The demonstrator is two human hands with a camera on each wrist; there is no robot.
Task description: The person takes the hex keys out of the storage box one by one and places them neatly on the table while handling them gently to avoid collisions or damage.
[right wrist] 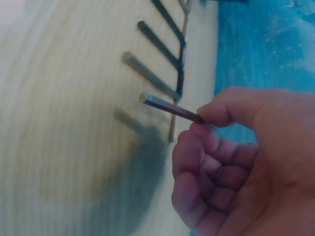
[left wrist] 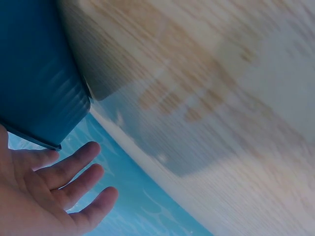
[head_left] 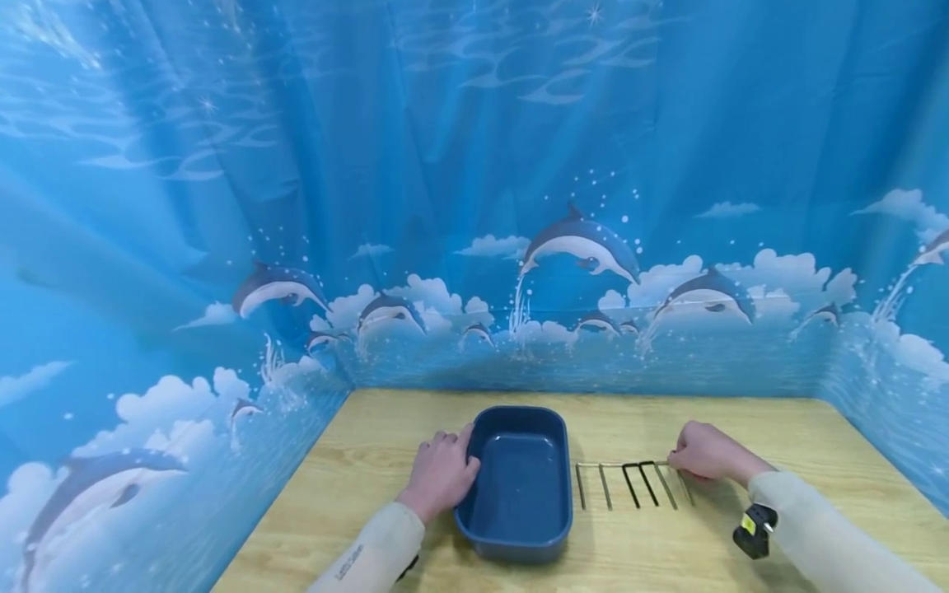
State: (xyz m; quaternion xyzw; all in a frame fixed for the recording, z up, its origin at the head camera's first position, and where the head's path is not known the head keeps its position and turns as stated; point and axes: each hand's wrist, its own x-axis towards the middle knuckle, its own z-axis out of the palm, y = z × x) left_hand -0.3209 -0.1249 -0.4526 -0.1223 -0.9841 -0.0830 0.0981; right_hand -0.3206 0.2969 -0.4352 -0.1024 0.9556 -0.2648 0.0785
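Observation:
My right hand (head_left: 704, 450) pinches a metal hex key (right wrist: 170, 107) between thumb and fingertips, the other fingers curled in. One arm of the key points out over the table, with its shadow below, while its other end is hidden in the fingers. Beside it lies a row of several L-shaped hex keys (head_left: 632, 486), some black and others brassy. My left hand (head_left: 439, 475) rests at the left rim of a dark blue rectangular bin (head_left: 515, 548), which has nothing inside. In the left wrist view its fingers (left wrist: 81, 183) are spread and relaxed.
Both forearms lie over a light wood-grain table (head_left: 385, 412). A blue curtain (head_left: 445, 165) printed with dolphins and clouds hangs along the table's back and sides. A black wrist device (head_left: 754, 531) sits on the right sleeve.

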